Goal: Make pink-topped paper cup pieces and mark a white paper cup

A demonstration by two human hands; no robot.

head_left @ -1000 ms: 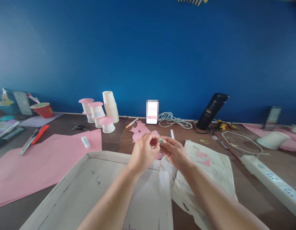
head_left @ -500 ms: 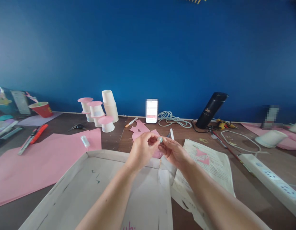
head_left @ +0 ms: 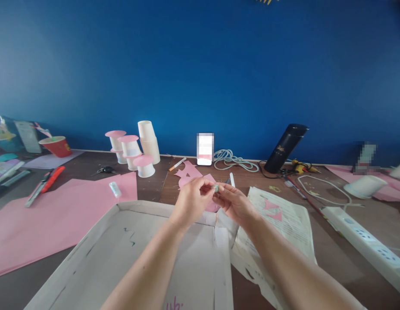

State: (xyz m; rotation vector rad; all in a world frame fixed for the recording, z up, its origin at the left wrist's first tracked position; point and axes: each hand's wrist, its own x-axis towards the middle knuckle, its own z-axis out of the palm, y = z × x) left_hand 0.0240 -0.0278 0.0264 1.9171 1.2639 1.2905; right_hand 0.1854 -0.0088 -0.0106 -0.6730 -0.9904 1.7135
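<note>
My left hand (head_left: 195,198) and my right hand (head_left: 235,202) meet above the far edge of a white shallow tray (head_left: 138,249). Between the fingertips of both is a small pale greenish-white piece (head_left: 216,188), too small to name. Thumbs and forefingers are closed on it from either side. Pink paper scraps (head_left: 190,171) lie on the table just behind the hands. Beneath my right forearm is a printed sheet (head_left: 293,228) with pink triangles (head_left: 273,211) on it.
At left lie pink paper sheets (head_left: 67,215), a red utility knife (head_left: 45,186) and keys (head_left: 104,170). Paper cups with pink discs (head_left: 130,148) stand near the wall. Further right are a lit phone (head_left: 205,150), a coiled cable (head_left: 234,161), a leaning black flask (head_left: 286,148) and a power strip (head_left: 364,241).
Almost nothing differs. Both hands keep their pinch on the small piece, with only a slight shift of the fingers.
</note>
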